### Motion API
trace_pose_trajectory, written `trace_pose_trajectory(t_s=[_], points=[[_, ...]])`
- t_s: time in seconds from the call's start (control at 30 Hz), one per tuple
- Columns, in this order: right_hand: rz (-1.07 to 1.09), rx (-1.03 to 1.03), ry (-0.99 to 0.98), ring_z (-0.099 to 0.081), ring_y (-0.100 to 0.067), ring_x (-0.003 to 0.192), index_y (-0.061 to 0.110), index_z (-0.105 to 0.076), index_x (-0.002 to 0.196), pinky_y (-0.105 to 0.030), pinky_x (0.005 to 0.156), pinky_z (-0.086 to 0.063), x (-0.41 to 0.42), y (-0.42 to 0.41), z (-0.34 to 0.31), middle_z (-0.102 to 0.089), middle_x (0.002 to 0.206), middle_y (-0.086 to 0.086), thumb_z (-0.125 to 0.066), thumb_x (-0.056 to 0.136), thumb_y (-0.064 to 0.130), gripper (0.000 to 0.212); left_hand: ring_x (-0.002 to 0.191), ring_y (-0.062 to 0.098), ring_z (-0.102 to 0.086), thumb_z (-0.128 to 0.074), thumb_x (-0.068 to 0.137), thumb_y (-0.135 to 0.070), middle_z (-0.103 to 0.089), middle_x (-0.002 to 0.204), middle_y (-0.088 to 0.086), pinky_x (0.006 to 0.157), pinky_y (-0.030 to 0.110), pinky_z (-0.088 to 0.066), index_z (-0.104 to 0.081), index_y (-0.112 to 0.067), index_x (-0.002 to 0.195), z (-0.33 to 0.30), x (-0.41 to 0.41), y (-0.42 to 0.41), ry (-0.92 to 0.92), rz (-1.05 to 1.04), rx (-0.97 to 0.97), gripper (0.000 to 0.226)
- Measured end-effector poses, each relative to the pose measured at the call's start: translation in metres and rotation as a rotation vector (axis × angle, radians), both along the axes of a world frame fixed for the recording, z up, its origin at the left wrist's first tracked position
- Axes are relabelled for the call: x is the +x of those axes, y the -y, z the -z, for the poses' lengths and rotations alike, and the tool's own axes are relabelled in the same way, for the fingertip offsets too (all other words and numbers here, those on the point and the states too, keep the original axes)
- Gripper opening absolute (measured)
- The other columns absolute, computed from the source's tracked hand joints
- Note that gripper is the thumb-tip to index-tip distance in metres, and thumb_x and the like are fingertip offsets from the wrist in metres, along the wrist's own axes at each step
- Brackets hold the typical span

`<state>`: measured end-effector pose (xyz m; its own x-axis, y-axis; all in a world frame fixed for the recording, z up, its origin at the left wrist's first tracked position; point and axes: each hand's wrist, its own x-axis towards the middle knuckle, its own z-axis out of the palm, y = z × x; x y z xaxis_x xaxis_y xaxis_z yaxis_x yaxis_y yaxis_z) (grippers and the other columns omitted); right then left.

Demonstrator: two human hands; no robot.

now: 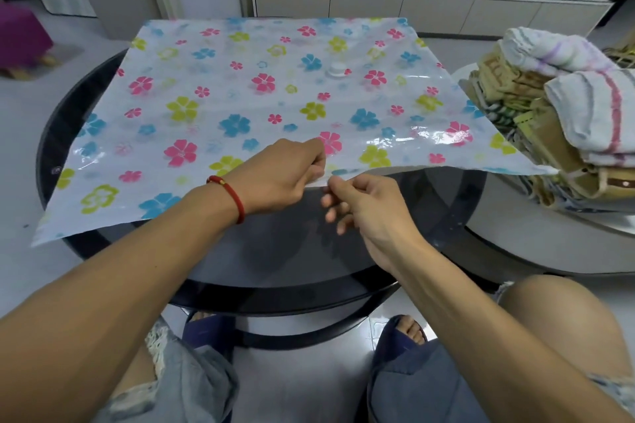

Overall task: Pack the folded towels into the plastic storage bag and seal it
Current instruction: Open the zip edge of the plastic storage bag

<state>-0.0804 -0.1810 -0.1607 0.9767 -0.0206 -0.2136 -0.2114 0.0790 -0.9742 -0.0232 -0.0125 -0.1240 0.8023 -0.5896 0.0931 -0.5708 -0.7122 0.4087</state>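
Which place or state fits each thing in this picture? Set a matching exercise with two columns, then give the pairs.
Things
1. flowered plastic storage bag
2. stack of folded towels
3. white round valve cap
4. red cord bracelet

Places or states
A. on the left wrist
B. piled at the right, outside the bag
C. spread flat over the round dark glass table, near edge pinched by both hands
D. on top of the bag, far side

Pairs: 1-C, 2-B, 3-D, 4-A
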Motion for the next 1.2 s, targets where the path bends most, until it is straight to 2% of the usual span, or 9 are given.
trace_pose_trajectory(t_s=[0.23,0.33,0.4,0.6,0.77,0.97,1.03,1.1,1.2], points=[[0.082,-0.117,0.056,-0.058,-0.014,0.047,0.005,-0.073,0.074,-0.021,0.036,-0.035,0.003,-0.001,0.003,-0.068,0.06,-0.002,-0.071,0.092,0.02,0.024,0.073,0.013,-0.052,-0.048,0.098,-0.025,-0.061,0.081,-0.006,0.063,0.027,-0.037,-0.057,-0.021,0.095,-0.003,0.001,0.002,0.009,0.015,0.027,0.011],[0.076,-0.113,0.055,-0.055,-0.013,0.045,-0.003,-0.07,0.077,-0.022,0.035,-0.034,0.004,0.0,0.003,-0.066,0.057,-0.001,-0.074,0.089,0.023,0.029,0.076,0.015,-0.056,-0.047,0.099,-0.033,-0.066,0.084,-0.004,0.069,0.031,-0.043,-0.068,-0.018,0.095,-0.003,0.0,0.002,0.114,0.079,0.09,0.026],[0.09,-0.133,0.059,-0.053,-0.013,0.044,0.004,-0.072,0.071,-0.02,0.035,-0.033,0.004,0.0,0.003,-0.063,0.054,0.0,-0.075,0.088,0.023,0.025,0.08,0.021,-0.059,-0.048,0.099,-0.03,-0.069,0.087,0.0,0.074,0.038,-0.047,-0.071,-0.015,0.094,-0.002,-0.002,0.004,0.166,0.076,0.096,0.027],[0.117,-0.172,0.114,-0.05,-0.012,0.044,0.0,-0.072,0.07,-0.019,0.042,-0.039,0.004,0.0,0.008,-0.059,0.052,-0.001,-0.071,0.086,0.016,0.022,0.084,0.023,-0.058,-0.05,0.098,-0.023,-0.068,0.091,0.003,0.078,0.042,-0.047,-0.065,-0.014,0.089,0.001,0.0,0.011,0.11,-0.058,0.058,0.02],[0.094,-0.179,0.077,-0.049,-0.015,0.043,0.001,-0.072,0.065,-0.021,0.044,-0.039,0.006,0.006,0.007,-0.06,0.051,-0.003,-0.071,0.083,0.013,0.022,0.09,0.028,-0.059,-0.052,0.095,-0.014,-0.066,0.095,0.006,0.075,0.036,-0.044,-0.063,-0.012,0.094,0.002,-0.001,0.018,0.178,-0.114,0.113,0.012],[-0.029,-0.496,0.018,-0.054,-0.014,0.038,0.005,-0.067,0.061,-0.024,0.043,-0.044,-0.008,0.0,0.005,-0.063,0.048,-0.003,-0.062,0.08,0.02,0.025,0.096,0.031,-0.058,-0.048,0.095,-0.009,-0.065,0.1,0.009,0.082,0.043,-0.046,-0.062,-0.009,0.1,-0.012,0.013,0.015,0.181,-0.228,0.105,0.015],[-0.057,-0.788,0.131,-0.062,-0.022,0.05,0.008,-0.063,0.065,-0.033,0.053,-0.053,-0.011,0.002,0.002,-0.065,0.053,-0.004,-0.061,0.088,0.031,0.032,0.086,0.031,-0.058,-0.047,0.094,-0.014,-0.062,0.092,0.009,0.075,0.044,-0.045,-0.055,-0.01,0.093,-0.008,0.004,0.015,0.16,-0.206,0.089,0.009],[0.06,-1.072,0.427,-0.061,-0.023,0.061,0.019,-0.058,0.071,-0.036,0.057,-0.051,-0.02,-0.001,-0.004,-0.061,0.059,0.005,-0.062,0.09,0.044,0.032,0.078,0.031,-0.057,-0.051,0.089,-0.016,-0.06,0.084,0.006,0.072,0.047,-0.046,-0.048,-0.014,0.089,-0.002,-0.005,0.014,0.142,-0.159,0.029,0.004],[0.079,-1.16,0.784,-0.064,-0.018,0.075,0.026,-0.065,0.104,-0.036,0.053,-0.053,-0.03,-0.002,-0.014,-0.065,0.095,0.01,-0.061,0.091,0.031,0.014,0.077,0.029,-0.057,-0.051,0.092,-0.02,-0.062,0.086,0.003,0.071,0.048,-0.048,-0.047,-0.018,0.095,0.001,-0.006,0.013,0.154,-0.11,0.013,0.006]])
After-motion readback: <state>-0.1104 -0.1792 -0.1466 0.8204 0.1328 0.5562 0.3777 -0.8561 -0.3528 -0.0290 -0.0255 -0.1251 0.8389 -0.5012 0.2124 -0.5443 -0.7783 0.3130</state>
